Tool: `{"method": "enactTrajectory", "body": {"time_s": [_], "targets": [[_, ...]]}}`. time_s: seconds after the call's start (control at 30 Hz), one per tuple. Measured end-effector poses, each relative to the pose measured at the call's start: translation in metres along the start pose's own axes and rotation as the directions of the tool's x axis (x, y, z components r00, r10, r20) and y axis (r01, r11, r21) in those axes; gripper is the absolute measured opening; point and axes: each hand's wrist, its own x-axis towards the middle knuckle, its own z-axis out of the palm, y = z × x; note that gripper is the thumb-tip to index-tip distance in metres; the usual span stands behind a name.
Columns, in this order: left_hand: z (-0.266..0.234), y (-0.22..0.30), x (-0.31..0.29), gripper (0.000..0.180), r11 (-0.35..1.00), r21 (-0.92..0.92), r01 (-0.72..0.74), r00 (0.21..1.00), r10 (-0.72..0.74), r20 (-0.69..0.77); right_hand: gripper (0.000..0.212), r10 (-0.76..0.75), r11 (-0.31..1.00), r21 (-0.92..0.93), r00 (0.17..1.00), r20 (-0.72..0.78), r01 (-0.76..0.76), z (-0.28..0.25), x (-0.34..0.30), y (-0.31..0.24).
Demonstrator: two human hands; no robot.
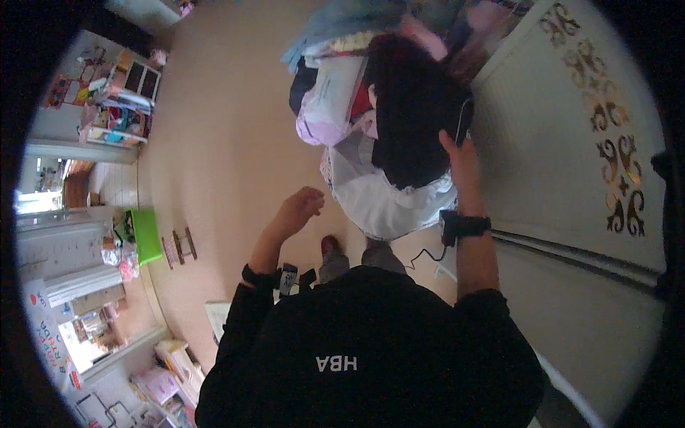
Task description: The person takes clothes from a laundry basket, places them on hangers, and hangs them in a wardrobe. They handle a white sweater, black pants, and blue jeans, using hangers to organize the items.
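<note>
The left hand [303,208] hangs empty, loosely curled; well apart, the right hand [464,162] stretches forward to the black garment [421,107] — grip unclear — which runs lengthwise away, near end over white cloth [389,210].

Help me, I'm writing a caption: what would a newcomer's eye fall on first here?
Probably the big dark mass of black cloth at upper centre, above bunched white fabric, with the person's right hand at its right edge. Next, the gold scrollwork running down the pale panel on the right. Then the bright green container on the floor at far left.
</note>
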Motion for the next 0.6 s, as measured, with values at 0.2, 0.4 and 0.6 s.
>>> {"method": "enactTrajectory", "body": {"time_s": [0.2,0.4,0.6], "targets": [[-0.03,0.082,0.045,0.048,0.935,0.118,-0.333,0.941,0.338,-0.019,0.049,0.038,0.869,0.495,0.999,-0.006,-0.029,0.002,-0.002,-0.133],[-0.01,0.155,0.048,0.076,0.648,0.05,-0.76,0.647,0.761,-0.036,0.05,-0.24,0.686,0.706,0.971,-0.009,0.176,0.012,-0.053,-0.221],[-0.043,0.188,0.033,0.046,0.64,0.198,-0.743,0.626,0.768,-0.133,0.042,-0.323,0.744,0.607,0.946,-0.037,0.278,-0.011,-0.078,-0.228]]}}
